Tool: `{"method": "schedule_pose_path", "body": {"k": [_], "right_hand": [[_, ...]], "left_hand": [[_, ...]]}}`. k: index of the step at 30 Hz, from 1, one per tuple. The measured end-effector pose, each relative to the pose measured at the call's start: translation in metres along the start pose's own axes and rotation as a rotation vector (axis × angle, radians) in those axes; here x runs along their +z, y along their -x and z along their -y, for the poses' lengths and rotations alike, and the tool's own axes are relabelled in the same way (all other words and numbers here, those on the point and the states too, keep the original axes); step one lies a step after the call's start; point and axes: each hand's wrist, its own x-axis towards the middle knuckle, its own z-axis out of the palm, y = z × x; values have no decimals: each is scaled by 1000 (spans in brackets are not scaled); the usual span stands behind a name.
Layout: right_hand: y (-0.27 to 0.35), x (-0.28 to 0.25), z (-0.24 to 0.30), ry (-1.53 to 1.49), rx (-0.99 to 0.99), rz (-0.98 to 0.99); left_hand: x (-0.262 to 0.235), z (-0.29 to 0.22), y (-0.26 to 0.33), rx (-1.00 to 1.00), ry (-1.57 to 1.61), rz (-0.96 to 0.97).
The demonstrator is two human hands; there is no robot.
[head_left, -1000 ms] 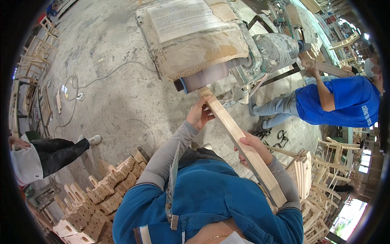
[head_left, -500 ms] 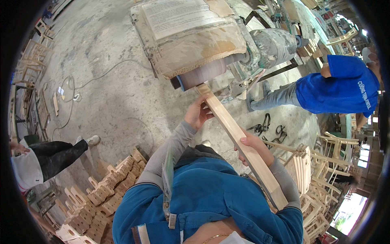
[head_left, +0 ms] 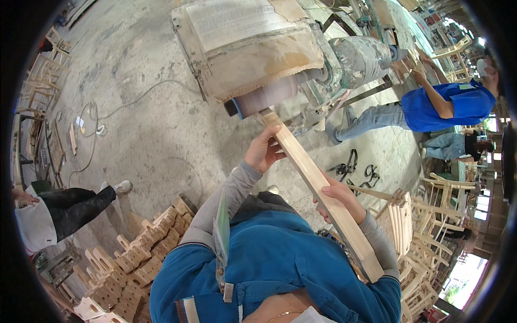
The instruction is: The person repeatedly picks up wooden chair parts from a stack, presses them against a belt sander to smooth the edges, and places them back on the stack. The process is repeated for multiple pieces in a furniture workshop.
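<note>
While left fingers [head_left: 272, 131] clasp wooden bar [head_left: 303, 161], right fingers [head_left: 337, 192] grip it | roller [head_left: 272, 97] partly under beige hood [head_left: 261, 65]

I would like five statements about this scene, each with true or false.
1. The left hand and right hand hold one wooden bar. True.
2. The left hand is nearer the roller than the right. True.
3. A paper sheet lies on the machine. True.
4. A bucket stands left of the machine. False: a cable lies there.
5. Black stones are piled at lower left. False: pale wood pieces are piled there.
</note>
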Motion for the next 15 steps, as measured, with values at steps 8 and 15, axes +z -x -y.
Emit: {"method": "schedule_pose_path", "body": {"k": [8, 15], "right_hand": [[17, -5, -6, -29, 86, -41], [-5, -1, 0, -20, 24, 8]], "left_hand": [[5, 10, 13, -62, 5, -14], [-3, -3, 1, -6, 20, -23]]}}
